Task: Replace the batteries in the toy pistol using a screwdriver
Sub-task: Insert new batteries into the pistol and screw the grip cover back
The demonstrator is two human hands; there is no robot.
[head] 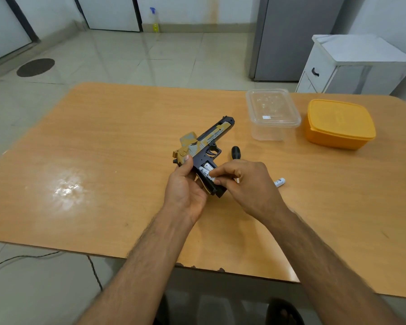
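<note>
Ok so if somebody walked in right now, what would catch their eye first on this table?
Probably the toy pistol mid-table, gripped by the left hand with its handle open and white batteries showing, while the right hand pinches at one. Next, the orange lidded box at the far right beside a clear tub, and a loose battery lying by the right hand.

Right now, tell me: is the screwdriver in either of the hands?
No: the screwdriver lies on the table behind the right hand, which pinches a battery in the toy pistol.
</note>
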